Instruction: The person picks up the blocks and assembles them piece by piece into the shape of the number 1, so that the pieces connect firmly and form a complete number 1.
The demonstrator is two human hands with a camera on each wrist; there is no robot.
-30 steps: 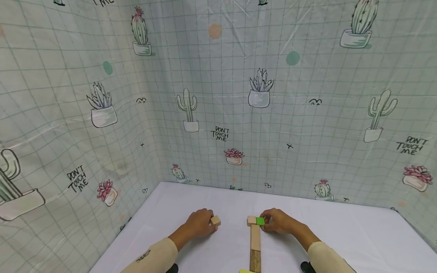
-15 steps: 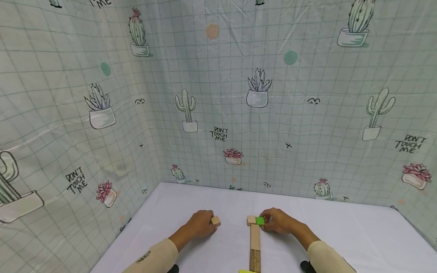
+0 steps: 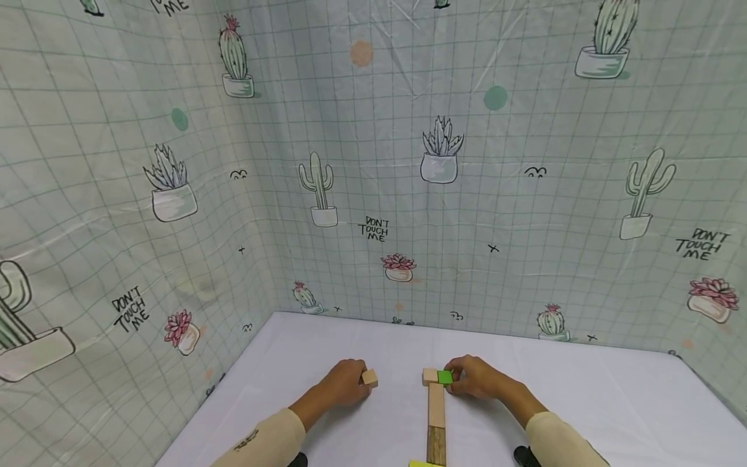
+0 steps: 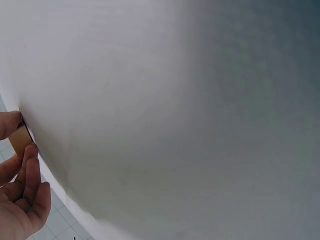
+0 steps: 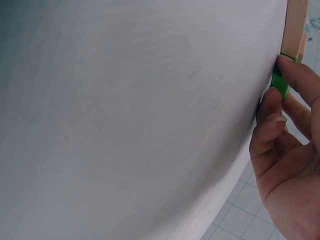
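My left hand (image 3: 345,381) pinches a small plain wooden block (image 3: 370,378) between thumb and fingers, low over the white table. In the left wrist view the same block shows between the fingertips (image 4: 31,150). To the right, my right hand (image 3: 474,377) pinches a green block (image 3: 445,377) at its right side. That green block sits against a pale wooden cube (image 3: 430,376) at the far end of a row. Toward me the row runs on with a long pale block (image 3: 436,405), a darker brown block (image 3: 436,445) and a yellow piece (image 3: 421,464) cut off by the frame.
The white table (image 3: 327,337) meets a hanging sheet (image 3: 467,214) printed with cacti and grid lines at its back and left. Dark rounded objects (image 3: 523,456) show under both forearms at the bottom.
Both hands stay almost where they were, each keeping its block. Only the head view shifts very slightly.
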